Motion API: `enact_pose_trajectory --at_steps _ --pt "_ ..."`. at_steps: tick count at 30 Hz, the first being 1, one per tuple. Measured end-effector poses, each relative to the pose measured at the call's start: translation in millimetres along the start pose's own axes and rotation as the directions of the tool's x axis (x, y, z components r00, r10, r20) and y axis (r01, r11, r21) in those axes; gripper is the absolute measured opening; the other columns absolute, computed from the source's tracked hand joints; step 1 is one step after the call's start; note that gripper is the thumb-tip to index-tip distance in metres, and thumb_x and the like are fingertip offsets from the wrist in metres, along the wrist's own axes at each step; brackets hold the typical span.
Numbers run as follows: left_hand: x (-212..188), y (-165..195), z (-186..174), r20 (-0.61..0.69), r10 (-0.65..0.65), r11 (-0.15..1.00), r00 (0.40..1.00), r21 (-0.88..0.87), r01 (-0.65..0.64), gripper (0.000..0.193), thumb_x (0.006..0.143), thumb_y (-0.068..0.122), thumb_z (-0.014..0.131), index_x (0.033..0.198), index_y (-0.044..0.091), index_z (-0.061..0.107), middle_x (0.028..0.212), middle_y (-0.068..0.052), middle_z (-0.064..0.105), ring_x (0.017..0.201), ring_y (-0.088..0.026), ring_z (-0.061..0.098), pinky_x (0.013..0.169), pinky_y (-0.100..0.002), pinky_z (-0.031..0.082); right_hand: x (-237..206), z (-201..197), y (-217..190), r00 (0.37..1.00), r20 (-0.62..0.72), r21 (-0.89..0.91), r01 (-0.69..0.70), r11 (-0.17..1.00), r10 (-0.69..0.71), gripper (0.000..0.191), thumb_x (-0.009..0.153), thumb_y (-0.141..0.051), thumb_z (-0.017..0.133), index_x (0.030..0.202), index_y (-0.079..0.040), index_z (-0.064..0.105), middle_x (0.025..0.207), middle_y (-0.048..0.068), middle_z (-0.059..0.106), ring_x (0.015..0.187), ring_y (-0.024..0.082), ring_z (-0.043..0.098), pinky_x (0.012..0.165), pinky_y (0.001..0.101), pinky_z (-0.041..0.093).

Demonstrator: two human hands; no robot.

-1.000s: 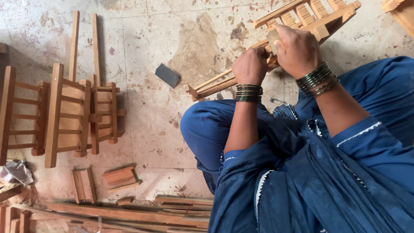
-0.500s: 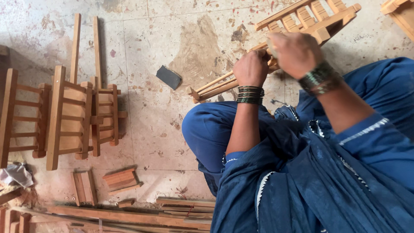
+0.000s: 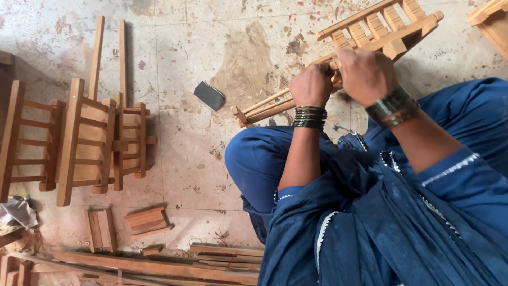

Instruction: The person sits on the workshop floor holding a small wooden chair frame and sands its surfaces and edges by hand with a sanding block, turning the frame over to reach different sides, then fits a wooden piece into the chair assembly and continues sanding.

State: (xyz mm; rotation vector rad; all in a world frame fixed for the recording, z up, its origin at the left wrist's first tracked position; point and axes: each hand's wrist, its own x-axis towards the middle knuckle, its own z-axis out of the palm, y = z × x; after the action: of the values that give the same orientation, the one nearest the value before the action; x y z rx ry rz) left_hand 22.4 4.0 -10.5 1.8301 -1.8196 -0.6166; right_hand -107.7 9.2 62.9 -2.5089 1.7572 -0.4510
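A slatted wooden frame [image 3: 370,29], light brown with several cross rungs, lies tilted across the floor at the upper right. My left hand [image 3: 311,85] is closed around its long rails near the middle, green bangles on the wrist. My right hand [image 3: 366,74], also with bangles, grips the same frame just to the right, pressing on the rails. My knee in blue cloth [image 3: 259,153] sits below the frame's free end [image 3: 243,114].
Finished wooden racks [image 3: 74,137] lie stacked at the left. A dark sanding block [image 3: 209,96] rests on the stained floor [image 3: 185,175]. Small wood blocks [image 3: 145,220] and long strips [image 3: 159,265] lie along the bottom. Another wooden piece [image 3: 492,16] shows at the top right corner.
My right hand has slid down and left along the frame, closer to my left hand. The frame has shifted slightly; the view has moved a little.
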Motion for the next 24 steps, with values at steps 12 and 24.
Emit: enact_pose_trajectory --at_steps 12,24 --pt "-1.3 1.8 2.2 0.019 -0.043 0.999 0.999 -0.028 0.043 0.014 0.084 0.032 0.067 0.084 0.028 0.081 0.077 -0.008 0.075 0.070 -0.027 0.073 0.069 -0.042 0.053 -4.1 0.0 3.9 1.000 -0.001 0.002 0.019 1.000 -0.019 0.010 0.101 -0.013 0.064 0.102 -0.008 0.073 0.080 0.017 0.070 0.072 0.035 0.070 0.063 0.0464 0.056" --pt "-2.6 -1.3 7.0 0.018 -0.027 1.000 0.999 0.005 0.027 0.014 0.083 0.031 0.067 0.081 0.027 0.081 0.076 -0.007 0.075 0.070 -0.028 0.073 0.068 -0.045 0.053 -9.7 -1.7 5.5 0.999 0.045 -0.039 -0.008 0.999 0.009 0.010 0.098 -0.015 0.067 0.099 -0.006 0.072 0.081 0.021 0.070 0.074 0.039 0.070 0.065 0.0489 0.056"
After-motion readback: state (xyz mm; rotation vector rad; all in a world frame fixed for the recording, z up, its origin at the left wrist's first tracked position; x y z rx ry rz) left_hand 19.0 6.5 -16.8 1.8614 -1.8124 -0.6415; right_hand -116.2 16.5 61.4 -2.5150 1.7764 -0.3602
